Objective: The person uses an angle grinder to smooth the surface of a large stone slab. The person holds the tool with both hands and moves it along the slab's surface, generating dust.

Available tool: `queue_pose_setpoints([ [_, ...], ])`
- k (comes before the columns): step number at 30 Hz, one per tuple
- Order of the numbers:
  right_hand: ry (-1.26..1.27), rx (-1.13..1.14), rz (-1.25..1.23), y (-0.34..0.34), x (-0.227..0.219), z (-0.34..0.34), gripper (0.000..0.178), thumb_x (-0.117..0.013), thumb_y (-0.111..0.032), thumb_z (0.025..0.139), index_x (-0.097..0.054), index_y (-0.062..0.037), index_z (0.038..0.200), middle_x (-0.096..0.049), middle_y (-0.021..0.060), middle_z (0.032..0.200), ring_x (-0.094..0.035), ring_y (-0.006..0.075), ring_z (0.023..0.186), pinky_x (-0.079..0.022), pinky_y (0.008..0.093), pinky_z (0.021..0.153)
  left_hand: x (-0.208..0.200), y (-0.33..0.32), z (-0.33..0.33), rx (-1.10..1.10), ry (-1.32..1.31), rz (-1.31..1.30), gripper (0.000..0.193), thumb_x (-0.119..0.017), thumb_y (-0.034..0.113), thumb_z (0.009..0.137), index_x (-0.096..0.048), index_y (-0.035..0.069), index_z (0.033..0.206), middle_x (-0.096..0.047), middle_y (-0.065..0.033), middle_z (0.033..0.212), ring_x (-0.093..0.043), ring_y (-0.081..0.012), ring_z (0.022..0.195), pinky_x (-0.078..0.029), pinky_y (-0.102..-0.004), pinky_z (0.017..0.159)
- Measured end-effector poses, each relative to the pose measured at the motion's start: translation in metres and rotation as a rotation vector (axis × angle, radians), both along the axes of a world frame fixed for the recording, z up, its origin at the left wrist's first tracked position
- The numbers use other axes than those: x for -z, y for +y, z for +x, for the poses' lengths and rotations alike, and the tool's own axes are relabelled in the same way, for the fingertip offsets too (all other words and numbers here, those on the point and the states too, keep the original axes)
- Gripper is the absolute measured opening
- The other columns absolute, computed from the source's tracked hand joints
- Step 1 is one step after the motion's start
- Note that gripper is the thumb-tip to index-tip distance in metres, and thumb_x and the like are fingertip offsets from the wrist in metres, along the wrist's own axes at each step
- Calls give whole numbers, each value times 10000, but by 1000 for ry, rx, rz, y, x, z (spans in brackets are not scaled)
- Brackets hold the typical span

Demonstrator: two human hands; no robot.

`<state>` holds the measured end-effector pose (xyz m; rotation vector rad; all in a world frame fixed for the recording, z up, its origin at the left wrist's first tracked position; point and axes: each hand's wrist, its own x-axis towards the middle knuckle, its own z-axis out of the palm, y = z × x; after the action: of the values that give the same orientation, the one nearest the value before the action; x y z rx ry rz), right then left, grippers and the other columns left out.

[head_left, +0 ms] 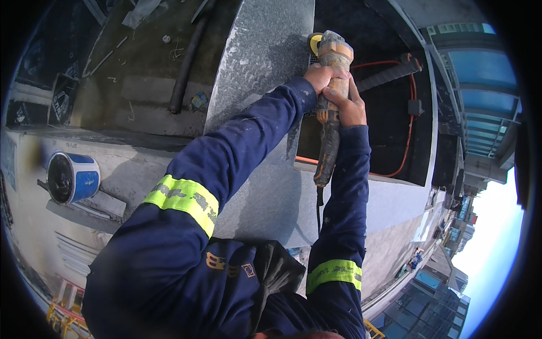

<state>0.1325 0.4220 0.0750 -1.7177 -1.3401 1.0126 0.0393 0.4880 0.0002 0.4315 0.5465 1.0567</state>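
one orange-and-grey power tool (328, 120) is at upper centre of the frame, its one yellow disc (315, 43) near the right edge of the grey slab (257, 62), the dark recess (387, 133) giving open room rightward. two hands, the left hand (320, 77) and the right hand (353, 108), have their fingers clamped around its body. one blue-and-white bucket (84, 178) sits at left, one dark pipe (189, 68) at upper left.

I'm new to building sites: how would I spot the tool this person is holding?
Follow the two navy sleeves up over the speckled grey ledge. Left hand and right hand clasp the tool, long, dusty, grey and orange. Unlike the pole to its right, it has a yellow disc at its upper left.
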Motion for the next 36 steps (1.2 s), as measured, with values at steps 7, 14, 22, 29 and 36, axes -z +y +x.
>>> queue_pose_setpoints([
  [7, 31, -42, -4, -3, 0, -3, 895, -799, -149, 726, -378, 18, 1497, -671, 182, 1181, -677, 219, 1013, -529, 326, 888, 0, -2, -6, 2, -44, 5, 382, -737, 163, 805, -603, -16, 1115, -658, -121, 956, -680, -220, 838, -563, -368, 777],
  [14, 16, -14, -5, -7, -2, -1, 903, -800, -161, 728, -368, 27, 1498, -659, 191, 1204, -682, 219, 1001, -536, 324, 875, -2, -5, 0, 11, -21, -11, 376, -739, 171, 805, -610, -8, 1110, -660, -121, 946, -680, -221, 842, -562, -369, 785],
  [22, 137, -68, 17, -14, -3, -15, 889, -796, -108, 724, -375, 21, 1496, -664, 174, 1182, -681, 201, 969, -541, 320, 854, 2, -14, -15, -24, -82, 17, 389, -735, 185, 807, -607, -13, 1117, -656, -114, 958, -679, -225, 838, -564, -372, 784],
  [29, 28, 6, -16, -11, -6, -7, 886, -798, -116, 722, -385, 7, 1495, -662, 176, 1193, -681, 206, 991, -542, 325, 865, -2, -9, -3, 27, -38, 16, 382, -726, 172, 812, -604, -16, 1121, -655, -111, 959, -679, -215, 822, -566, -366, 773],
  [36, 58, -42, 21, -12, -3, -15, 903, -805, -164, 711, -389, 6, 1494, -670, 186, 1177, -680, 208, 1010, -542, 326, 869, 1, -12, -17, -27, -70, 10, 365, -720, 170, 817, -607, -10, 1113, -656, -109, 953, -677, -216, 810, -567, -372, 763],
])
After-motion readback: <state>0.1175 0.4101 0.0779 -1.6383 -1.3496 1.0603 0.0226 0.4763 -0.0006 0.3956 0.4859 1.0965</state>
